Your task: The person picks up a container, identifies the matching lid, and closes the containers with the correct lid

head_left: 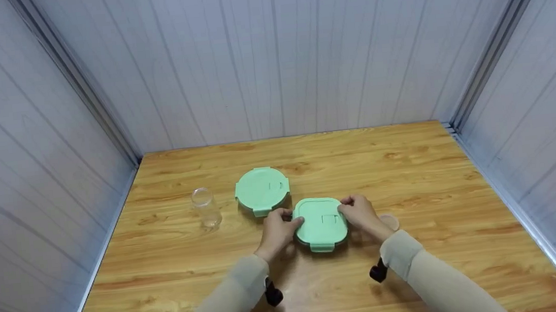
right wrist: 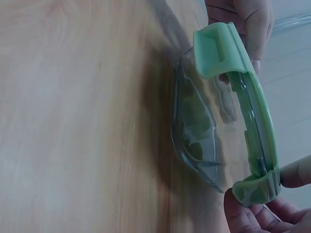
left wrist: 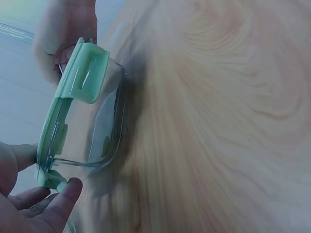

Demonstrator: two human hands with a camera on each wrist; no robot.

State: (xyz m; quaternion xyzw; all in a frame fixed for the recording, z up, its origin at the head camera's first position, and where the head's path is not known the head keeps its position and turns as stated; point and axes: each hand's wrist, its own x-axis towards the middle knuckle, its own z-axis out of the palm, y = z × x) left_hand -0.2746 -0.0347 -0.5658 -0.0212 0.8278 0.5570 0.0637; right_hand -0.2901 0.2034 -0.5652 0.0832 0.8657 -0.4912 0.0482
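A square glass food container (head_left: 321, 229) with a green clip-on lid stands on the table in front of me. My left hand (head_left: 276, 233) grips its left side; in the left wrist view the thumb lies on the lid's edge and the fingers curl under a side clip (left wrist: 52, 179). On the opposite side, my right hand (head_left: 364, 218) pinches the lid edge and the right clip (right wrist: 257, 190) between thumb and fingers. The front clip (left wrist: 90, 73) lies down against the rim. Through the clear glass wall (right wrist: 197, 124), the tabletop shows.
Behind and left stands a round container with a green lid (head_left: 262, 188), close to my left fingertips. A clear glass cup (head_left: 206, 209) is farther left. A small pale round object (head_left: 389, 221) is partly hidden behind my right wrist. Pale panel walls (head_left: 269, 60) border the wooden table (head_left: 469, 239).
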